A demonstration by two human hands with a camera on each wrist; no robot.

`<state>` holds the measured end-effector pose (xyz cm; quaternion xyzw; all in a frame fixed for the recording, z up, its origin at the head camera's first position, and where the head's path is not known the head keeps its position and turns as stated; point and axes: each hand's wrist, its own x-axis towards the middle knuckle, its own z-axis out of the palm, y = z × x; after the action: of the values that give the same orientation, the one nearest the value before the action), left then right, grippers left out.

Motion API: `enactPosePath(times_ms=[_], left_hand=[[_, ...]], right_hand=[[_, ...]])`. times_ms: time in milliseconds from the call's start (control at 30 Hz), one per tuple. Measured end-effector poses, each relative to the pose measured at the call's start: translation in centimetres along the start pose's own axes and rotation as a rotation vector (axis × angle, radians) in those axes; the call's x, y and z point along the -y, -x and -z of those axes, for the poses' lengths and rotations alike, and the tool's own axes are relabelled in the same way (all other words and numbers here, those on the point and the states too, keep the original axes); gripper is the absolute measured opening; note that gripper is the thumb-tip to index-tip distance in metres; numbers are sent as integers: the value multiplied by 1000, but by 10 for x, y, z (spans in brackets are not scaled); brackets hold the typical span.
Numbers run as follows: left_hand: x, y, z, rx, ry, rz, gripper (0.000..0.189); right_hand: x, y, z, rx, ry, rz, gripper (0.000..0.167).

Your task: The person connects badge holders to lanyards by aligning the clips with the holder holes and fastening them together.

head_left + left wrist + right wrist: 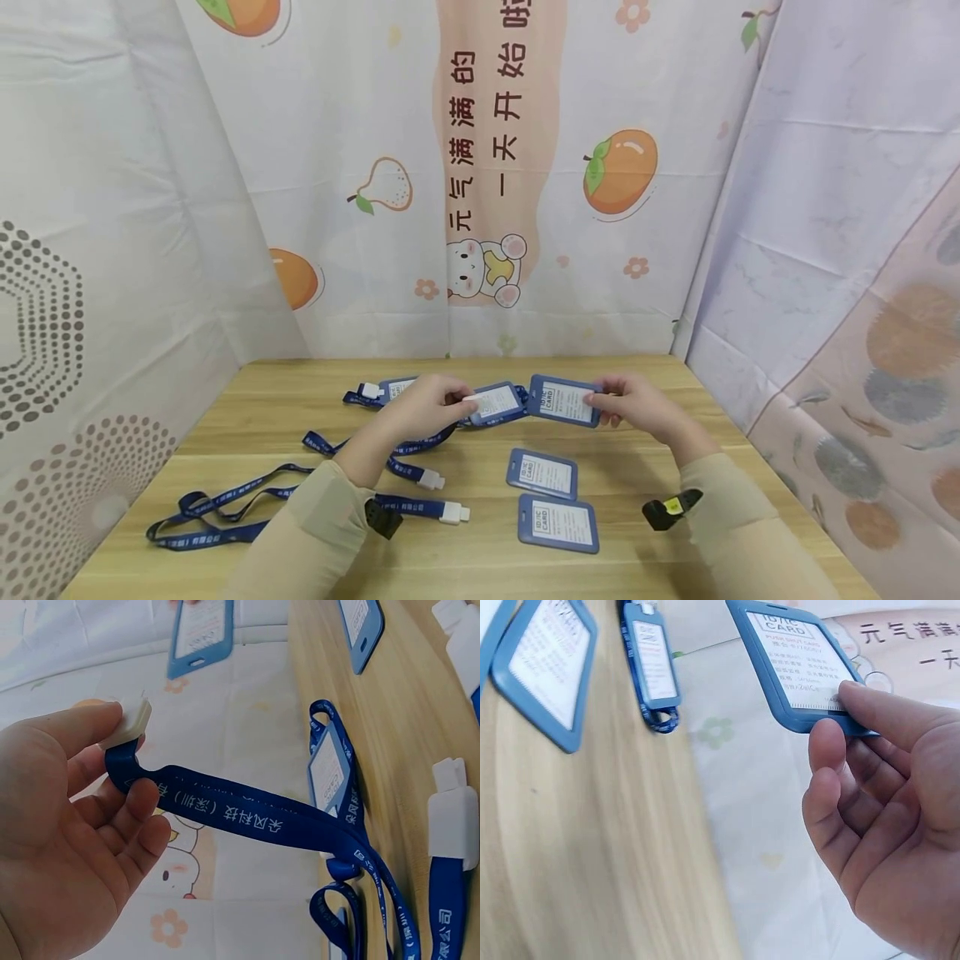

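Observation:
My left hand pinches the white plastic clip of a blue printed lanyard between thumb and fingers. The lanyard's strap hangs from the clip toward the tabletop. Opposite it, my right hand grips a blue-framed ID card holder by one end, thumb on the card face. In the head view this holder's slotted end points toward the left hand, and the clip and holder are apart. Behind the left hand, a card holder lies with a blue lanyard about it.
Two loose card holders, one just behind the other, lie on the wooden table. Lanyards with white clips spread over the left side. Another holder lies at the back left. A printed curtain hangs behind.

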<state>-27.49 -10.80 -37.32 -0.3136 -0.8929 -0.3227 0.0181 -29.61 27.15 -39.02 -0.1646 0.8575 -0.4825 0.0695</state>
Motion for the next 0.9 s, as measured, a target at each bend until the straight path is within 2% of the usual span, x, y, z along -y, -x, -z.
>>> enactPosePath(times_ms=[267, 533, 900], left_hand=[[-7, 1, 5, -17, -14, -5, 12], [-13, 0, 10, -33, 0, -63, 13], [-13, 1, 7, -36, -14, -52, 17]], right_hand=[[14, 13, 11, 15, -12, 68, 23], [26, 21, 14, 30, 2, 134, 19], [25, 22, 16, 22, 21, 142, 17]])
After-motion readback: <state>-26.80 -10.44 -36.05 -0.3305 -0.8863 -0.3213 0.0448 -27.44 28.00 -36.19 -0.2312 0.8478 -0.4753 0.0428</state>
